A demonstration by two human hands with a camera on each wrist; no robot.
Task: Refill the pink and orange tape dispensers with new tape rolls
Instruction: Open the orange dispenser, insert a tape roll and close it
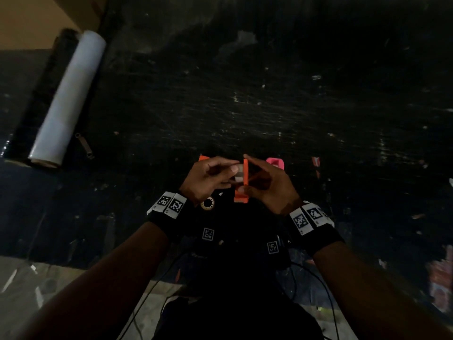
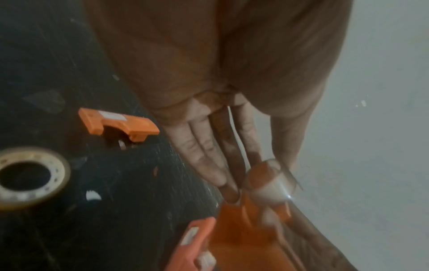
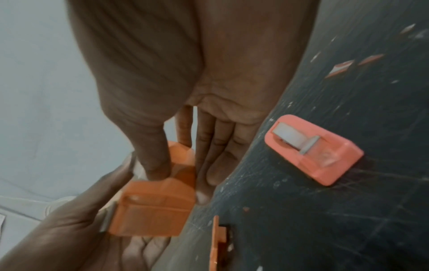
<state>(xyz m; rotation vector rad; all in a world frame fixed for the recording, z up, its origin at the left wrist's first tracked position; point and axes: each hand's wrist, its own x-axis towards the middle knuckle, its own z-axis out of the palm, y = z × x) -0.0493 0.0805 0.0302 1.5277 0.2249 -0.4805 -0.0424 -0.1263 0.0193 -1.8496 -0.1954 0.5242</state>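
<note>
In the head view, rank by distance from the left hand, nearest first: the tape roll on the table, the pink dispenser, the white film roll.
From the left hand:
1. Tape roll, on the table just below the wrist.
2. Pink dispenser, on the table beyond the right hand.
3. White film roll, far left.

- Orange tape dispenser [image 1: 241,182]: body held off the tabletop [image 1: 269,94], on edge, between both hands.
- Detached orange cover piece [image 2: 118,126]: flat on the tabletop.
- Pink tape dispenser [image 3: 313,149]: lying on the tabletop, tape strip showing on top.
- Tape roll [image 2: 29,177]: flat, dark core up.
</note>
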